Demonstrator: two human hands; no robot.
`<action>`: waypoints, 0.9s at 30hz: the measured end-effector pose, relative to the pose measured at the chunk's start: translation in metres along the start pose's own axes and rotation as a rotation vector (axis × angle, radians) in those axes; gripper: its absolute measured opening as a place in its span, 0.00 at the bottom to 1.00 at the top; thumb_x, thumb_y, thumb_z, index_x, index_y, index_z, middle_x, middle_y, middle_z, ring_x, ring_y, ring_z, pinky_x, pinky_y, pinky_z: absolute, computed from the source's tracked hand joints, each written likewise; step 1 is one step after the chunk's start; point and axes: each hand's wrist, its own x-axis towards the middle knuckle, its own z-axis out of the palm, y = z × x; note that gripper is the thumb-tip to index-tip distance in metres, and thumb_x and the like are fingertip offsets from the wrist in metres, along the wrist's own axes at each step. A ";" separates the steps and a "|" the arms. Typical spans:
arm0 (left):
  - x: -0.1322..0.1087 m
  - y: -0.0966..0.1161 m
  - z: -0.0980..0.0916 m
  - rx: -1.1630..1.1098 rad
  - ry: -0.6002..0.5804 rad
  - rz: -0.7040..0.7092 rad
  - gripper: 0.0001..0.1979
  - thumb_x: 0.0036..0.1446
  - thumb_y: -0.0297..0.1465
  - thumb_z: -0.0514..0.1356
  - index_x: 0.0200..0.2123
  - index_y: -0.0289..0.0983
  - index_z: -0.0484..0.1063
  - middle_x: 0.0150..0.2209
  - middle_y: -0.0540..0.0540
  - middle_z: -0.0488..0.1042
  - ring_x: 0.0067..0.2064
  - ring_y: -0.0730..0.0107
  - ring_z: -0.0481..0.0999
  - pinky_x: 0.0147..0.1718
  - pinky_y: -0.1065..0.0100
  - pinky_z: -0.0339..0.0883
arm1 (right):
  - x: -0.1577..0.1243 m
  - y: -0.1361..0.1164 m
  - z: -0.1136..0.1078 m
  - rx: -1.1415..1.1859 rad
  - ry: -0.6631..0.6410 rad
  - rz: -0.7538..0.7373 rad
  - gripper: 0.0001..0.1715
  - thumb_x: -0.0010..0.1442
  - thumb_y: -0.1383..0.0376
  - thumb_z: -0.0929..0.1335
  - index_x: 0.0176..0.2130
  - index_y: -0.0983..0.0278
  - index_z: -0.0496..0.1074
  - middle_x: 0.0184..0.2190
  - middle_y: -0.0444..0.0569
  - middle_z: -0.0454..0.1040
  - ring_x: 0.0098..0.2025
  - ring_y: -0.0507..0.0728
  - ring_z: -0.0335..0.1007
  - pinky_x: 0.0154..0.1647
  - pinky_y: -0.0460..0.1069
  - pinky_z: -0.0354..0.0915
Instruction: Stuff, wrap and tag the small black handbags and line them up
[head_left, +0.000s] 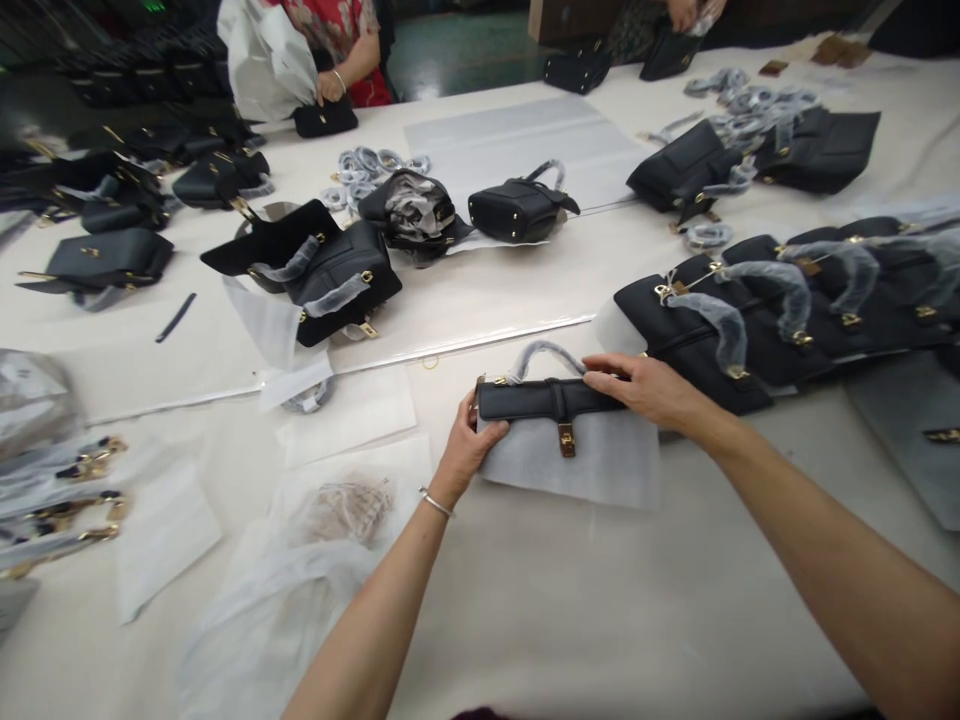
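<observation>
In front of me stands a black handbag (525, 400) with a gold clasp (566, 440) on its flap strap. Its handle (546, 347) is wrapped in clear film and arches up behind the flap. A translucent white sheet (615, 460) covers the bag's front below the flap. My left hand (476, 440) grips the bag's left end, thumb in front and fingers around the side. At the flap's right end, my right hand (637, 385) holds the top edge, its fingers reaching over the flap toward the handle.
A row of black handbags (697, 335) lies close on the right. More bags (345, 270) sit across the table (480, 345). Film-wrapped straps (772, 100), chains (90, 500) and plastic bags (300, 580) lie around. Two people (341, 60) work at the far side.
</observation>
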 end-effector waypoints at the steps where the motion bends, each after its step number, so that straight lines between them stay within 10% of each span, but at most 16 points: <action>1: 0.004 -0.002 0.000 -0.007 0.003 -0.039 0.44 0.48 0.43 0.71 0.64 0.37 0.58 0.57 0.39 0.71 0.58 0.53 0.70 0.57 0.58 0.64 | 0.005 -0.001 0.006 -0.011 0.006 0.007 0.23 0.61 0.50 0.65 0.50 0.57 0.76 0.50 0.47 0.77 0.54 0.63 0.71 0.56 0.54 0.63; 18: 0.015 -0.010 -0.004 -0.034 0.015 -0.121 0.47 0.42 0.43 0.74 0.63 0.37 0.61 0.46 0.39 0.76 0.50 0.53 0.75 0.54 0.54 0.66 | 0.028 -0.005 0.006 -0.234 -0.171 0.042 0.20 0.59 0.50 0.65 0.26 0.59 0.74 0.25 0.45 0.76 0.30 0.57 0.70 0.31 0.49 0.59; 24: -0.015 0.020 0.007 0.406 0.275 0.377 0.22 0.55 0.36 0.67 0.52 0.39 0.69 0.49 0.41 0.72 0.54 0.55 0.69 0.55 0.55 0.61 | 0.019 0.001 0.013 -0.260 -0.128 0.078 0.23 0.60 0.49 0.62 0.24 0.60 0.69 0.25 0.46 0.74 0.30 0.57 0.68 0.30 0.49 0.57; 27: -0.039 0.034 0.023 0.650 0.101 0.562 0.03 0.63 0.32 0.60 0.40 0.40 0.72 0.39 0.45 0.73 0.44 0.60 0.70 0.47 0.60 0.63 | 0.014 0.006 0.019 -0.250 -0.106 0.094 0.24 0.61 0.49 0.60 0.22 0.60 0.66 0.23 0.46 0.72 0.28 0.56 0.66 0.29 0.50 0.56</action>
